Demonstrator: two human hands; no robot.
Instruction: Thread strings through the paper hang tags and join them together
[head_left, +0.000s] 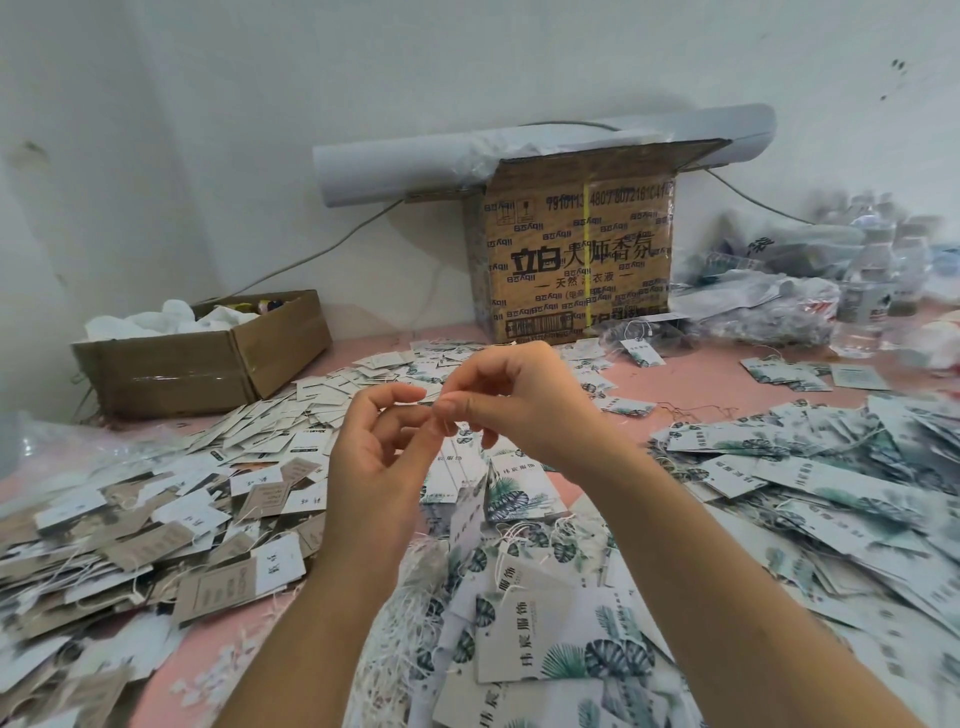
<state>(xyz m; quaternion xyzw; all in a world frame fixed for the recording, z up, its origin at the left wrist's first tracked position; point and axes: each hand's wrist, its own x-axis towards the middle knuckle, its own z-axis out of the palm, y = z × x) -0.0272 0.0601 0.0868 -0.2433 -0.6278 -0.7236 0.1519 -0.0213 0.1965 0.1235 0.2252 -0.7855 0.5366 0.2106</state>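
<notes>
Left hand and right hand meet above the pink table, fingertips pinching a string that is barely visible. Below them lie heaped white hang tags with green leaf prints, cream loops trailing.

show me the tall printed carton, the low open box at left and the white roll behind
tall printed carton (576, 260), head view, middle of its printed front
low open box (171, 374), head view, its taped front wall
white roll (389, 166), head view, left half of the tube
</notes>
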